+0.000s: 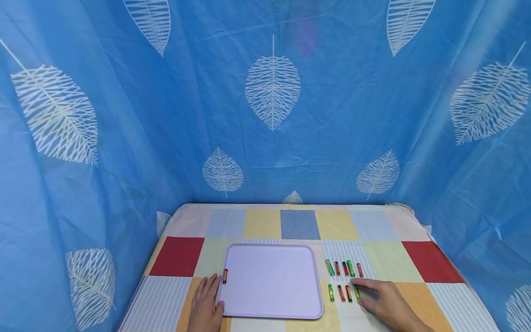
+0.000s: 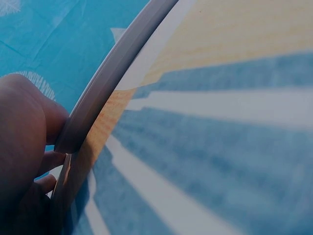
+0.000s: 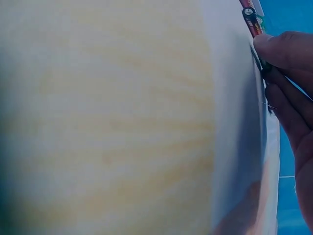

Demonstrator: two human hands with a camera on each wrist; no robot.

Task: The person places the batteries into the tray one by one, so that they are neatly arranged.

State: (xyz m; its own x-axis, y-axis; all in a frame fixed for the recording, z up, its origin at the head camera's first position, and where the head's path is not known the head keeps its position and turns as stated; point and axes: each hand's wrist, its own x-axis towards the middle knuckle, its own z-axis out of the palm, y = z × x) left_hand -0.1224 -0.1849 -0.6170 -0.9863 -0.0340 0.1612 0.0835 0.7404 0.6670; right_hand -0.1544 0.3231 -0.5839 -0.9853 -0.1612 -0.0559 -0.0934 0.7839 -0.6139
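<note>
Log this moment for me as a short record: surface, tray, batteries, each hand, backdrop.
surface: patchwork cloth
tray: pale lilac, left of the battery rows
battery rows: far row, five; near row, four; greens and reds mixed
lone battery: red and black, at the tray's left rim
left hand: touching the tray's near-left corner
right hand: thumb and finger about a green battery, near row's right end; firm grip unclear
backdrop: blue curtain, white leaves
</note>
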